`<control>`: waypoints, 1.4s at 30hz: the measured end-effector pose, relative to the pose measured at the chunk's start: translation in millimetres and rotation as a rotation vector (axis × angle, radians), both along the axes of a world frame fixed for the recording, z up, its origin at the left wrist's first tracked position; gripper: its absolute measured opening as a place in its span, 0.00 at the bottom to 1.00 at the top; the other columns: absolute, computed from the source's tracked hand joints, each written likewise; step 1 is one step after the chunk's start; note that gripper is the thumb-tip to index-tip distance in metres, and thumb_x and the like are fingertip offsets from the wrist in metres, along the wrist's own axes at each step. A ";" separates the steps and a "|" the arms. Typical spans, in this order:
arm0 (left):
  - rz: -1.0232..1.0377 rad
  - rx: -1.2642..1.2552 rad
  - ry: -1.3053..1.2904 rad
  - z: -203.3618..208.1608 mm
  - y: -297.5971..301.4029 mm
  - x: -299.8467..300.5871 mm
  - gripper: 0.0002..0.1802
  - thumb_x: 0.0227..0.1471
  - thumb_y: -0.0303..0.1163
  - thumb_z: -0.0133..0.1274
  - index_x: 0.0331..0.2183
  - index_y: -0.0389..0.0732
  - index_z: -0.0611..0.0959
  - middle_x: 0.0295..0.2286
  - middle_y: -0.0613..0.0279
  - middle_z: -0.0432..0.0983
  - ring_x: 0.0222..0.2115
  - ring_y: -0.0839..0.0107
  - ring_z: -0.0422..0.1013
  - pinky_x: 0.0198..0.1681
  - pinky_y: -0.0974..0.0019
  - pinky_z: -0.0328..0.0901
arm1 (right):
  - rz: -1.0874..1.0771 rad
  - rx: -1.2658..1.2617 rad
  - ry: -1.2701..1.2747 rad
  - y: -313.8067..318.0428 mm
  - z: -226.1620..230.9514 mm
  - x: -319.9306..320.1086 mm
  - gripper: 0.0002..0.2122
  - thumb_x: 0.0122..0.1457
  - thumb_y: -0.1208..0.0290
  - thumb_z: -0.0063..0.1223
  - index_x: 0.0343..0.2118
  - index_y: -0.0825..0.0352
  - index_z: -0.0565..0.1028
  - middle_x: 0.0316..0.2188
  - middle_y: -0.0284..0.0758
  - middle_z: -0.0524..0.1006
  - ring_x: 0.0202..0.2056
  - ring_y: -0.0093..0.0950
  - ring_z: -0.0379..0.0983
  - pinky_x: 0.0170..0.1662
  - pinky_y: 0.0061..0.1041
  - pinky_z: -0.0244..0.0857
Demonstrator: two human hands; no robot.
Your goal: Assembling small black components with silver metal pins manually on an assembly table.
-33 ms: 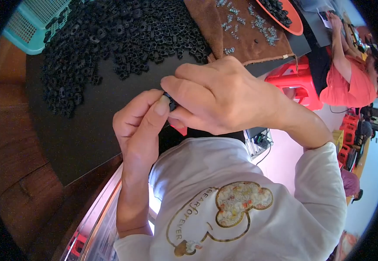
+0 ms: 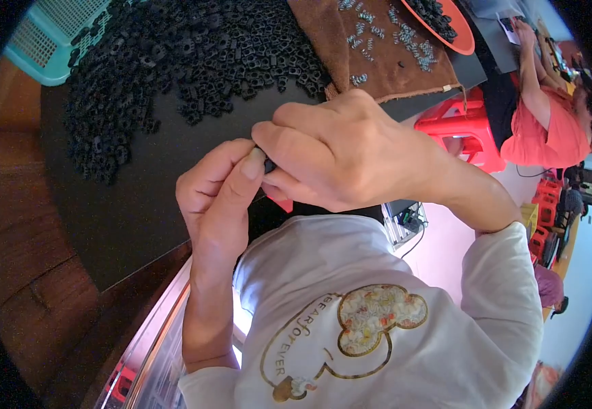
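Observation:
Close in front of my chest, my left hand [image 2: 217, 184] pinches a small black plastic part [image 2: 269, 165] between thumb and fingers. My right hand [image 2: 344, 146] is closed on the same part from the other side, its curled fingers meeting my left thumb tip. Only a sliver of the part shows, so its exact shape is hidden. Beyond my hands a big heap of small black plastic parts [image 2: 194, 61] spreads over the dark tabletop [image 2: 153, 204]. Small metal springs [image 2: 415, 51] lie scattered on a brown cloth [image 2: 384, 75] at the far right.
A turquoise plastic basket [image 2: 40, 51] stands at the far left. An orange tray [image 2: 465, 44] of black parts overlaps the cloth. To the right are a red stool [image 2: 463, 129] and a person in a red top [image 2: 548, 133] with arms on the table.
The fingers of my right hand have shifted slightly over the black plastic part, and less of it shows. My left hand stays almost in place.

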State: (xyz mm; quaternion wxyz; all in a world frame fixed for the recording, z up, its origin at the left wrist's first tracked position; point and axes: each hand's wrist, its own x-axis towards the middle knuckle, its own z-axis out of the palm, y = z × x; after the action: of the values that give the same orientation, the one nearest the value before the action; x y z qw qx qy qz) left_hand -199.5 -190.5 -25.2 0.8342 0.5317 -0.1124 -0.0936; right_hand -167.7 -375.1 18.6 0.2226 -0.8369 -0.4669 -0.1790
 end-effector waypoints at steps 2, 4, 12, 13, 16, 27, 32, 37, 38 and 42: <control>0.017 -0.068 0.045 1.4 -1.4 1.1 0.09 0.55 0.24 0.50 0.35 0.26 0.79 0.29 0.62 0.76 0.29 0.81 0.68 0.35 0.77 0.62 | 0.004 -0.042 -0.041 0.3 -4.3 -0.5 0.16 0.44 0.73 0.61 0.35 0.74 0.72 0.22 0.34 0.70 0.17 0.26 0.70 0.15 0.25 0.62; 0.040 -0.036 0.020 -4.9 4.3 0.0 0.11 0.55 0.25 0.50 0.37 0.27 0.79 0.31 0.61 0.77 0.32 0.78 0.70 0.38 0.75 0.63 | 0.017 0.018 -0.053 4.8 -10.4 -0.2 0.15 0.44 0.74 0.60 0.34 0.74 0.72 0.22 0.34 0.69 0.17 0.26 0.70 0.15 0.25 0.62; 0.021 -0.092 0.035 0.1 -2.3 -3.0 0.17 0.58 0.34 0.47 0.32 0.27 0.79 0.29 0.53 0.76 0.25 0.72 0.71 0.30 0.72 0.66 | -0.146 0.019 -0.028 -24.9 11.8 1.4 0.14 0.48 0.69 0.60 0.37 0.69 0.74 0.21 0.33 0.70 0.20 0.30 0.71 0.20 0.27 0.65; 0.021 -0.049 0.019 0.0 -1.4 -2.0 0.19 0.60 0.36 0.46 0.32 0.27 0.79 0.27 0.50 0.76 0.22 0.69 0.72 0.25 0.71 0.66 | -0.177 0.101 -0.035 -38.8 12.6 8.1 0.15 0.50 0.64 0.58 0.36 0.69 0.73 0.24 0.37 0.70 0.23 0.34 0.71 0.21 0.30 0.65; 0.008 -0.028 0.006 -2.1 -1.2 -2.1 0.18 0.60 0.36 0.46 0.32 0.27 0.79 0.26 0.50 0.76 0.20 0.71 0.71 0.24 0.72 0.65 | -0.413 0.114 0.022 -89.3 29.9 26.8 0.16 0.51 0.66 0.60 0.41 0.69 0.73 0.26 0.42 0.72 0.27 0.38 0.72 0.32 0.33 0.67; -0.013 -0.016 0.021 -2.6 -1.7 1.0 0.17 0.60 0.34 0.45 0.31 0.26 0.79 0.26 0.50 0.76 0.20 0.71 0.70 0.23 0.73 0.65 | -0.911 0.002 0.387 -292.8 18.0 93.2 0.18 0.58 0.72 0.53 0.50 0.76 0.70 0.35 0.38 0.78 0.34 0.23 0.74 0.38 0.20 0.68; 0.017 0.003 0.026 -2.2 -1.1 0.0 0.17 0.60 0.33 0.45 0.31 0.26 0.79 0.25 0.51 0.76 0.20 0.72 0.70 0.23 0.72 0.65 | -0.885 0.137 0.498 -285.6 19.1 92.4 0.15 0.61 0.74 0.47 0.49 0.76 0.70 0.36 0.37 0.78 0.35 0.22 0.74 0.40 0.20 0.68; 0.024 0.074 0.038 0.0 -2.4 -1.3 0.15 0.60 0.30 0.44 0.29 0.28 0.79 0.25 0.52 0.77 0.20 0.74 0.69 0.25 0.72 0.64 | -0.611 0.156 0.264 -166.8 41.0 68.8 0.09 0.56 0.73 0.52 0.36 0.74 0.73 0.24 0.35 0.73 0.25 0.24 0.68 0.30 0.24 0.64; 0.025 0.079 0.054 2.7 -4.2 -1.1 0.15 0.60 0.29 0.43 0.28 0.29 0.79 0.25 0.54 0.77 0.20 0.75 0.69 0.26 0.73 0.64 | -0.551 0.113 0.416 -157.3 33.5 70.2 0.13 0.62 0.74 0.48 0.47 0.73 0.72 0.36 0.35 0.78 0.36 0.22 0.74 0.40 0.20 0.68; 0.035 0.095 0.030 0.2 -6.4 0.4 0.13 0.59 0.26 0.44 0.28 0.30 0.79 0.25 0.56 0.77 0.21 0.77 0.71 0.27 0.74 0.65 | -0.175 -0.051 0.147 -74.7 15.0 67.9 0.10 0.52 0.75 0.51 0.38 0.70 0.75 0.30 0.43 0.72 0.33 0.44 0.72 0.36 0.38 0.67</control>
State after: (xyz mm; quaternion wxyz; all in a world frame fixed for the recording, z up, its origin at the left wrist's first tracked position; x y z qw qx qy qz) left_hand -199.1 -196.9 -25.0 0.8112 0.5710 -0.0860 -0.0925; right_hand -99.8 -449.8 33.6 0.2181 -0.8908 -0.3788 -0.1241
